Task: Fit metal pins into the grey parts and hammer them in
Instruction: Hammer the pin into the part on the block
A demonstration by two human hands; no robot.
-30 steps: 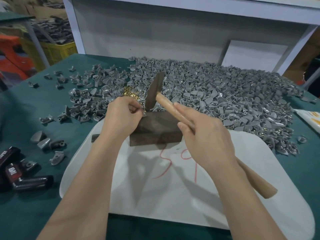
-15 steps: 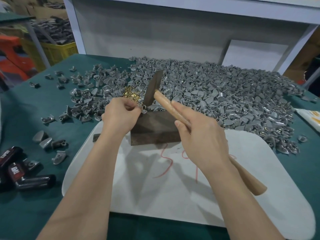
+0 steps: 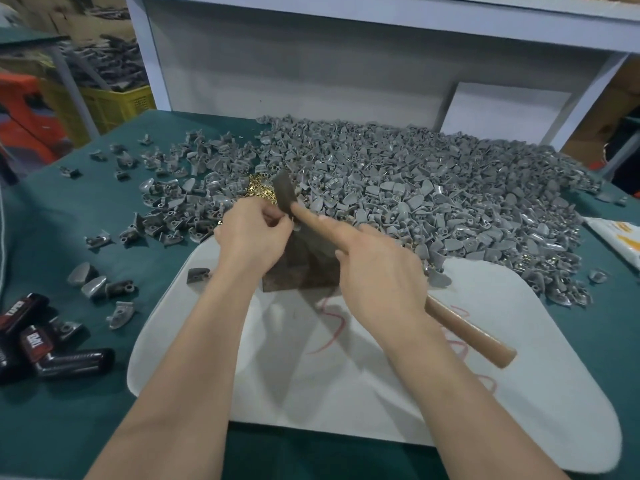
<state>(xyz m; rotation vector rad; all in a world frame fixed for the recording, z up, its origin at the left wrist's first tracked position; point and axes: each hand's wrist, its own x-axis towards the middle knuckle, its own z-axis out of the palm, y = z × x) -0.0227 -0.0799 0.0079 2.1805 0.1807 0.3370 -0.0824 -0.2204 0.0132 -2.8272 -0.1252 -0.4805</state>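
Black grips (image 3: pixel 74 362) lie left on the green cloth (image 3: pixel 52 427); a yellow crate (image 3: pixel 114 105) stands behind.

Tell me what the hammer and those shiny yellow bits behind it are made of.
The hammer handle looks like wood: tan, smooth, matt. The hammer head is dull dark grey, likely steel. The pins shine bright gold, probably brass or plated metal; can't tell which.

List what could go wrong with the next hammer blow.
1. The hammer in the right hand sits right beside the left hand, whose fingertips pinch a small part on the dark block; a stray blow could hit them.
2. The fingers mostly hide the part, so its seating cannot be checked; it might tilt or jump into the grey pile.
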